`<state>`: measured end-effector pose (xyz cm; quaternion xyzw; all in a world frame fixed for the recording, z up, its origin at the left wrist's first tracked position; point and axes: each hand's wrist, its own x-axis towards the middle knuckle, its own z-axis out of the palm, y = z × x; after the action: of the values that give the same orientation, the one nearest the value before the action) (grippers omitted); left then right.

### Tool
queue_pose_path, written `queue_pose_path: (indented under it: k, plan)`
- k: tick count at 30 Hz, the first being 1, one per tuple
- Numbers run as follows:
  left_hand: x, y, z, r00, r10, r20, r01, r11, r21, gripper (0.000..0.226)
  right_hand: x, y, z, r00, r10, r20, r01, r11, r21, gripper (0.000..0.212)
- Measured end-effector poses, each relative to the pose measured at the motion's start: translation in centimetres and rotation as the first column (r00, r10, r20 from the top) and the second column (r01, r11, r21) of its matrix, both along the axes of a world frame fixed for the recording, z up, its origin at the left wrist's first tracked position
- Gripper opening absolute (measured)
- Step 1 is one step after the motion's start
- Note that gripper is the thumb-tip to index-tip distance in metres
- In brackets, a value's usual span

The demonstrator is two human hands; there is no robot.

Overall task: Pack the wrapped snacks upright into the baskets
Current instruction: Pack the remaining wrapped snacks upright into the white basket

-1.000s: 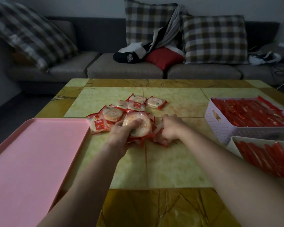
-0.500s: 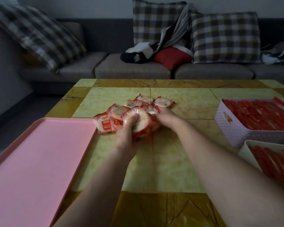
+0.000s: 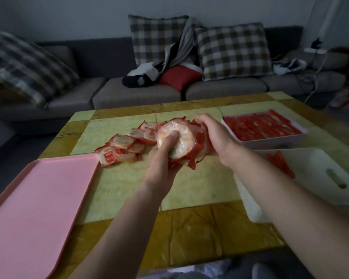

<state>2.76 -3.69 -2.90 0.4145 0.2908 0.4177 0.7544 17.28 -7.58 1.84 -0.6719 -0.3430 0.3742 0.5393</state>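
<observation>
text: none legible | snack wrapper (image 3: 108,157): red label, print too blurred to read

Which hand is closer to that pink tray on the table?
The left. The left hand grips the front of the snack stack, right of the pink tray; the right hand holds the stack's other side, farther from it.

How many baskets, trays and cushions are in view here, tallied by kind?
white baskets: 2
pink tray: 1
plaid cushions: 3
red cushion: 1
Total: 7
The wrapped snacks are too bunched and blurred to count.
</observation>
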Motion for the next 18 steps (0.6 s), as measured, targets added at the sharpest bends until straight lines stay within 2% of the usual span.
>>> queue_pose_path:
  k: [3,4,8,11,13,14,15,16,17,18]
  plan:
    - [4.1,-4.8,2.3,0.992,-0.123,-0.009,0.123,0.985,0.124,0.039,3.0,-6.3,1.2,0.975,-0.195,0.103,0.188,0.980,0.068,0.071]
    - [6.0,-6.2,2.7,0.988,-0.150,-0.022,0.152,0.976,0.155,0.040,4.3,-8.5,1.5,0.954,-0.269,0.128,0.256,0.961,0.107,0.073]
    - [13.1,-11.2,3.6,0.959,-0.259,-0.113,0.280,0.927,0.251,0.065,10.0,-15.3,1.6,0.859,-0.498,0.115,0.460,0.851,0.251,0.055]
    - [16.3,-12.5,2.4,0.925,-0.258,-0.280,0.348,0.872,0.345,0.078,13.0,-17.6,0.2,0.802,-0.573,0.168,0.529,0.813,0.244,0.048]
    - [17.8,-12.5,1.1,0.863,-0.184,-0.471,0.435,0.744,0.507,0.078,15.0,-18.8,-1.6,0.801,-0.557,0.218,0.530,0.830,0.174,0.037]
    - [18.0,-12.2,0.5,0.796,-0.083,-0.599,0.507,0.633,0.585,0.080,15.9,-19.2,-2.6,0.814,-0.504,0.289,0.499,0.861,0.096,0.033]
    - [18.1,-11.7,-0.2,0.690,0.053,-0.722,0.605,0.503,0.617,0.084,16.4,-19.7,-3.3,0.825,-0.411,0.387,0.443,0.896,0.007,0.034]
    - [18.1,-11.5,-0.7,0.568,0.200,-0.799,0.700,0.393,0.596,0.092,16.9,-20.1,-4.0,0.821,-0.308,0.481,0.393,0.915,-0.085,0.035]
    - [17.7,-11.3,-1.2,0.493,0.290,-0.820,0.757,0.321,0.569,0.103,17.1,-20.3,-4.5,0.793,-0.239,0.560,0.374,0.917,-0.139,0.033]
    - [17.4,-11.3,-1.4,0.470,0.298,-0.831,0.782,0.296,0.549,0.112,17.4,-20.5,-4.8,0.755,-0.213,0.621,0.377,0.915,-0.144,0.030]
